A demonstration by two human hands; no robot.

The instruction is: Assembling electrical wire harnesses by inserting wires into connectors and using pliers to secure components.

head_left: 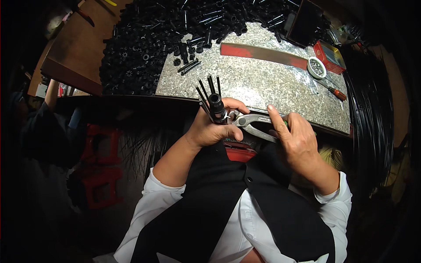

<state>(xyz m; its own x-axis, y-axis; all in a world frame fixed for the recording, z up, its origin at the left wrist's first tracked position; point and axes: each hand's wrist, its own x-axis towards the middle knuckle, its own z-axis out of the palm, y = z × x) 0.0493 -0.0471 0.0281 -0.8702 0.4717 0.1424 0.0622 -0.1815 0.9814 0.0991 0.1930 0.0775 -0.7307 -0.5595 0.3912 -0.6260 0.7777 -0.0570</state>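
Observation:
My left hand (209, 127) is wrapped round a black ribbed tube with an open end (215, 100), which looks like an umbrella runner. Several thin black rods (210, 84) fan upward around it from the same grip. In my right hand (299, 141) are metal pincers (253, 122), their handles in my palm and the index finger stretched out along them. The pincers' jaws meet the side of the tube between my left thumb and fingers. A pale bit of wire or metal shows at the jaws; its kind is hard to make out.
Beyond my hands lies a speckled stone slab (263, 94). On it are a red-and-dark flat bar (263, 56), a white cup of small metal bits (316, 67), a red box (326, 57) and a screwdriver (337, 92). Black plastic parts (144, 44) heap behind; long black rods (370, 109) hang right.

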